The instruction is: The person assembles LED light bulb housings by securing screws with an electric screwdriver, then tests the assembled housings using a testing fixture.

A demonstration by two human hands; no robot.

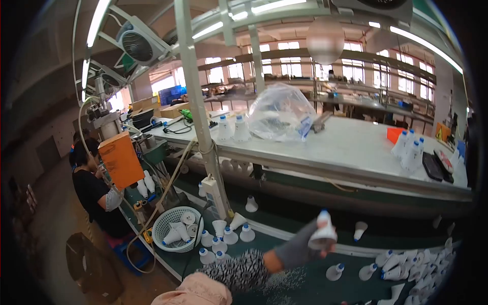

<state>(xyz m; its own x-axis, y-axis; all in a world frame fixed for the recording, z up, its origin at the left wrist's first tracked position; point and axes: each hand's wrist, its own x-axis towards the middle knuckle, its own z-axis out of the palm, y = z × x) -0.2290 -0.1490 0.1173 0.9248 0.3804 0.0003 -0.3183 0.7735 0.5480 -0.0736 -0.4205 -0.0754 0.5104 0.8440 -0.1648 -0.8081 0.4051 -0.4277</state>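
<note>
My left hand [303, 245], in a grey glove, reaches across from the lower left. Its fingers are closed around a white cone-shaped bulb housing [323, 231], whose blue cap points up. Below it on the green work surface [310, 279] stand two similar housings [334, 272]. A large heap of housings [412, 267] lies to the right, many on their sides. Left of my forearm, several more housings [219, 245] stand in a cluster. At the bottom edge, only a small sliver of what may be my right hand [345, 303] shows, its fingers cut off.
A pale green basket [162, 223] holds several white parts. Beside it rises a metal post [195, 91] with a power strip [215, 198]. Behind runs a raised white bench [351, 147] bearing a clear plastic bag [282, 114]. Another person [94, 185] sits at the left by an orange box [121, 159].
</note>
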